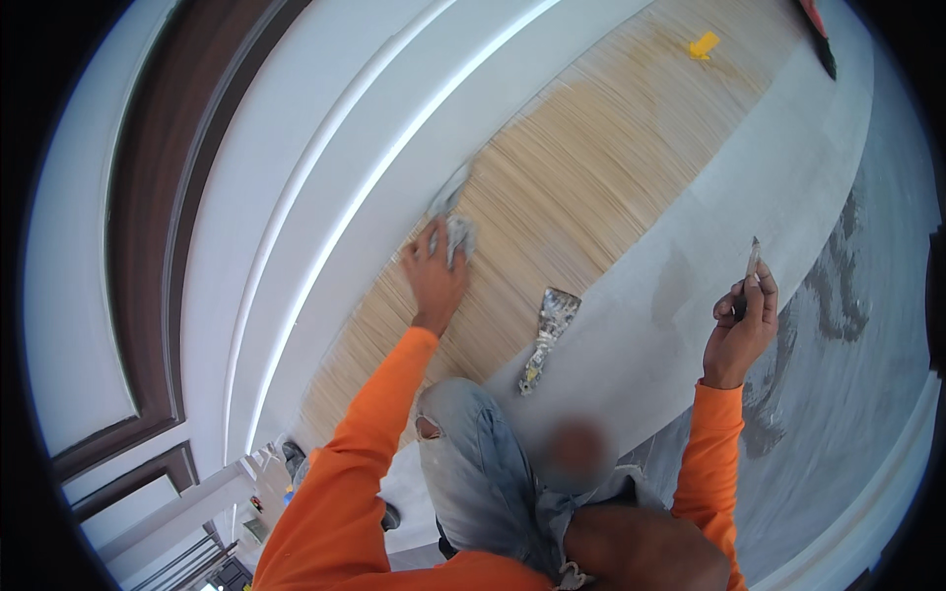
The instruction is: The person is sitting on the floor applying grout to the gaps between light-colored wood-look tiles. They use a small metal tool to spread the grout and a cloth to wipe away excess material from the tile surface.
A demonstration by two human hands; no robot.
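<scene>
My left hand [437, 284] is closed on a crumpled grey-white rag [459, 236], pressed against the striped wood-look surface [562, 187] beside the white moulding. Part of the rag is hidden under the fingers. On the right, my right hand [741, 333] is raised and grips a slim pointed tool [753, 258] with its tip upward; its exact kind is unclear. Between the two hands lies a putty-smeared scraper [552, 330], blade pointing away from me, at the border of the wood-look strip and the pale grey strip [709, 227].
A small yellow piece [704, 45] lies on the far wood-look strip. At the far right is a red and black object [820, 39]. White moulding [325, 148] with a bright strip runs along the left. Dark wet-looking smears [838, 286] mark the grey surface at right.
</scene>
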